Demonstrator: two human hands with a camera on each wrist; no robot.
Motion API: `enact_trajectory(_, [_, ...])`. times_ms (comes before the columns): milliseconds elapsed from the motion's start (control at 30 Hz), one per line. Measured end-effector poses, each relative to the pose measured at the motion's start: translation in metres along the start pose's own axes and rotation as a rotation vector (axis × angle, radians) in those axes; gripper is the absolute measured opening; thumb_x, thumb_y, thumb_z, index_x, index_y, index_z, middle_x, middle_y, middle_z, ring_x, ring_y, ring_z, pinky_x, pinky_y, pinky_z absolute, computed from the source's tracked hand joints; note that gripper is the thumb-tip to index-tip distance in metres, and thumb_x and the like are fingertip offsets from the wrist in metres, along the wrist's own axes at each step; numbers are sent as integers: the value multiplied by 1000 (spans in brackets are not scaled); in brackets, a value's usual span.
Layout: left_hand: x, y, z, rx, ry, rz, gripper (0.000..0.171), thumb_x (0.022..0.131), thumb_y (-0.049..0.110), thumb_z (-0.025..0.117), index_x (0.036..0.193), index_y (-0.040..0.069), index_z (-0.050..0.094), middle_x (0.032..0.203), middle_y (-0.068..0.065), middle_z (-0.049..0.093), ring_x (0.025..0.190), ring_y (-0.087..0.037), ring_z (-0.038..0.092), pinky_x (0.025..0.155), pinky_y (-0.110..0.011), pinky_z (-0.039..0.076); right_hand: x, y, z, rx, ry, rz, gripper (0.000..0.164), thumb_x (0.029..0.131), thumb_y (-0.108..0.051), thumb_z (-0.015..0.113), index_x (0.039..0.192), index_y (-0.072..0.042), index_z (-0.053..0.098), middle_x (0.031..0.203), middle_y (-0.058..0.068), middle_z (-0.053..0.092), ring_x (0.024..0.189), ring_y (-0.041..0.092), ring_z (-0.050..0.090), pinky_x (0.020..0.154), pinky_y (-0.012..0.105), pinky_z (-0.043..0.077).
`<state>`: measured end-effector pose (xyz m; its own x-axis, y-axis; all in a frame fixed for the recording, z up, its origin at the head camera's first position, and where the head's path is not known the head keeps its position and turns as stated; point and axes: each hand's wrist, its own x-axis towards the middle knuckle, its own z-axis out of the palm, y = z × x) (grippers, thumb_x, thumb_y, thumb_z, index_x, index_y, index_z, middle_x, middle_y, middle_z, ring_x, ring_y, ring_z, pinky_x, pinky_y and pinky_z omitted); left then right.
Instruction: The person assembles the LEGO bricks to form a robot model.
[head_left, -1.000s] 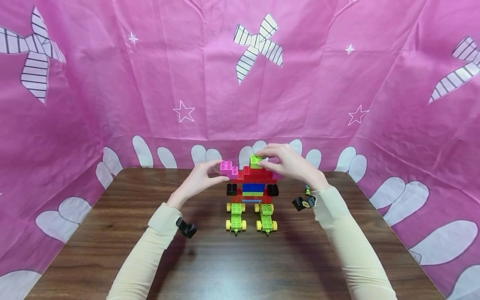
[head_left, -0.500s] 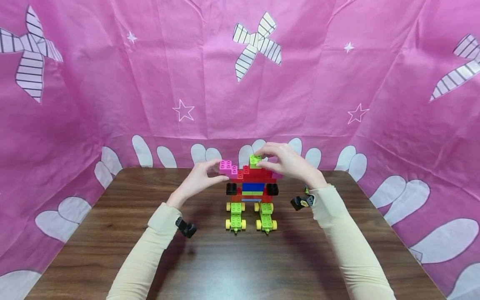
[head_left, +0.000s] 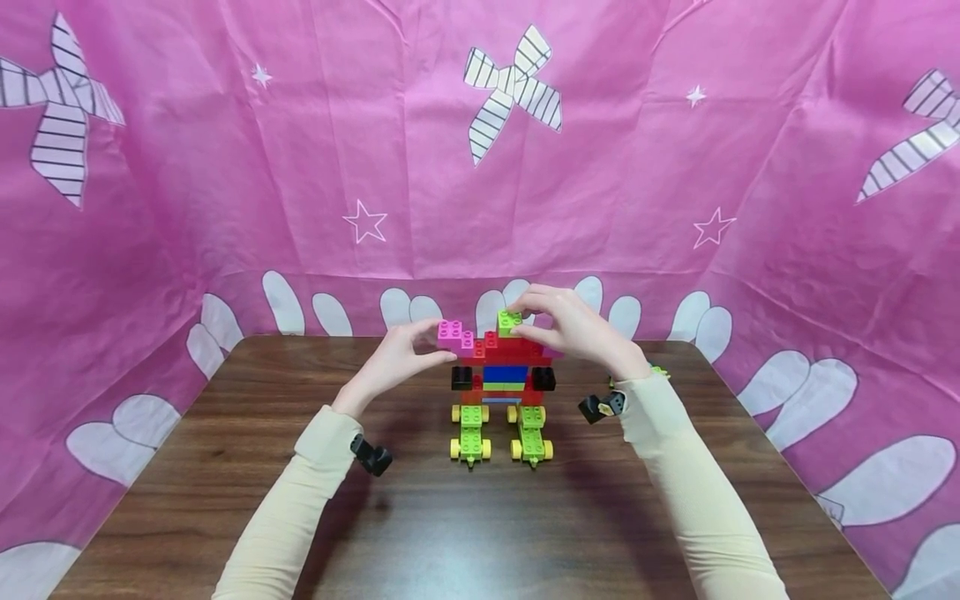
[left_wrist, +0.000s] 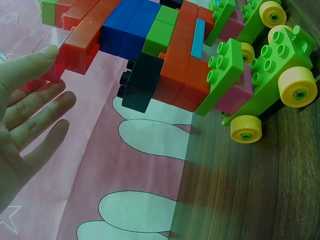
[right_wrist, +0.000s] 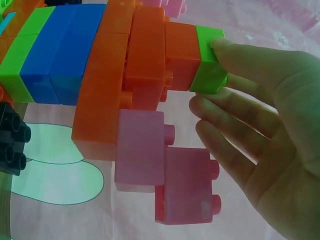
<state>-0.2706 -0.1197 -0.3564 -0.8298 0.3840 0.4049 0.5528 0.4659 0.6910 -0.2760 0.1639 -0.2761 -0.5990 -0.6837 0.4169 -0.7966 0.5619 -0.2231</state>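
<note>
A figure of big toy bricks stands upright on the table in the head view. Its red body (head_left: 510,353) has a blue and green middle, black bricks (head_left: 462,378) at the sides and pink bricks stepping up at both shoulders. Two lime wheeled bases (head_left: 471,443) with yellow wheels carry it. My left hand (head_left: 401,360) holds the pink brick (head_left: 450,335) at the left shoulder, thumb in front. With thumb and forefinger, my right hand (head_left: 581,325) pinches the green brick (right_wrist: 206,72) that sits on a red brick (right_wrist: 181,57) at the top; the other fingers stay extended.
A small green piece (head_left: 660,372) lies behind the right sleeve, partly hidden. Pink cloth (head_left: 315,167) with bows and stars surrounds the brown wooden table (head_left: 300,375) at the back and both sides. Small black cameras (head_left: 372,456) are strapped to the wrists.
Both hands keep their hold and the figure stands as before. The right forearm has shifted slightly left, and more of the green piece behind its sleeve shows.
</note>
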Motion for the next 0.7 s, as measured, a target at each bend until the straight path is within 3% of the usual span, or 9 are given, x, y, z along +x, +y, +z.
enact_trajectory(700, [0, -2, 0, 8, -5, -14, 47, 79, 37, 74, 120, 21, 59, 103, 4, 69, 93, -12, 67, 90, -39, 53, -1, -2, 1, -40, -5, 11, 31, 82, -28, 71, 110, -16, 66, 101, -2, 65, 93, 14, 60, 77, 29, 52])
